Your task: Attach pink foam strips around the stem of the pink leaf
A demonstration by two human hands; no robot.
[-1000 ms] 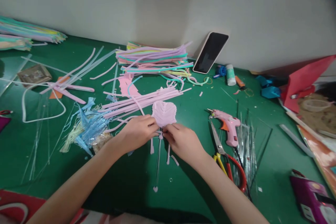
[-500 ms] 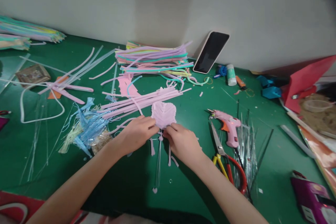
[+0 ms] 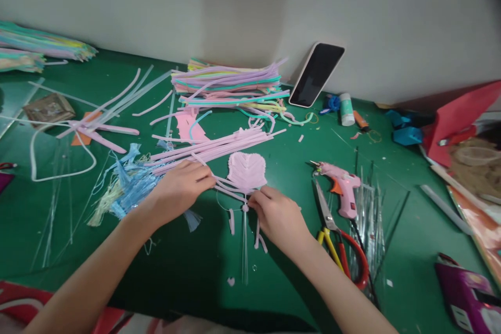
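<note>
A pink heart shape made of pipe cleaners (image 3: 246, 171) lies on the green table (image 3: 195, 266), with a thin clear stick (image 3: 245, 242) running down from its point. My right hand (image 3: 278, 215) pinches the heart's lower tip, fingers closed. My left hand (image 3: 178, 189) has its fingers closed on loose pink pipe cleaner strands (image 3: 221, 183) that run from it to the heart's base. A bundle of long pink pipe cleaners (image 3: 211, 147) lies just behind my left hand.
A pink glue gun (image 3: 341, 186), scissors (image 3: 324, 209) and red-handled pliers (image 3: 354, 261) lie right of my right hand. A stack of pastel pipe cleaners (image 3: 230, 86) and a phone (image 3: 317, 75) sit by the wall. Blue scraps (image 3: 129, 182) lie at left.
My left hand has slid left, away from the heart, drawing pink strands out sideways. My right hand stays pinched at the heart's tip. The view has shifted slightly.
</note>
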